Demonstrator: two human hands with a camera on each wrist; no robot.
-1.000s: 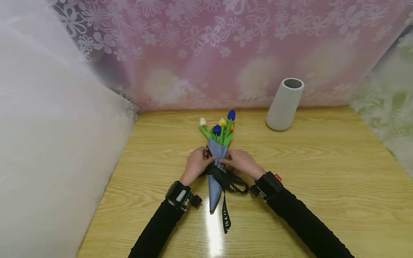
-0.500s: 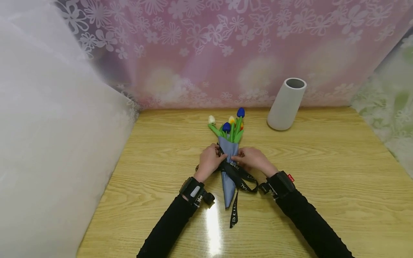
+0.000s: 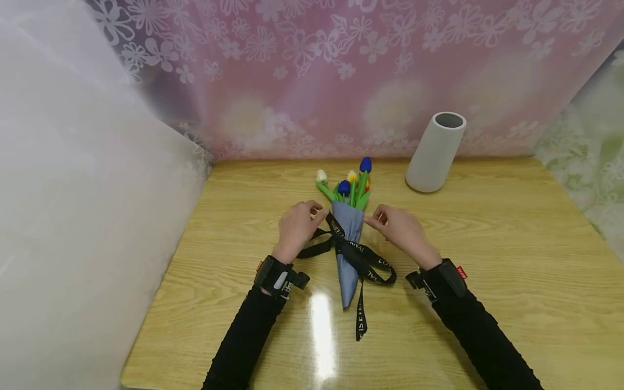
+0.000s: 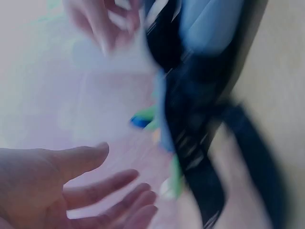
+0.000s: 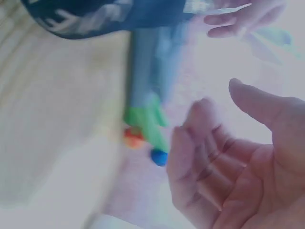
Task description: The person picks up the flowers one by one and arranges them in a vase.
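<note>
A small bouquet of tulips in white, blue, yellow and orange lies on the table, wrapped in a blue-grey paper cone. Black lettered ribbon is tied round the cone, its loops spread to both sides and one tail toward the near edge. My left hand hovers left of the cone; in the left wrist view its thumb and fingers are apart with nothing between them. To the right of the wrapping, my right hand is also off it, its relaxed fingers holding nothing.
A white vase stands at the back right of the wooden table. Behind it hangs a pink flowered curtain, with white sheeting along the left side.
Both hands have let go of the bouquet and moved apart to either side. Earlier, the bouquet shifted right in view; the ribbon's left loop now shows more fully.
</note>
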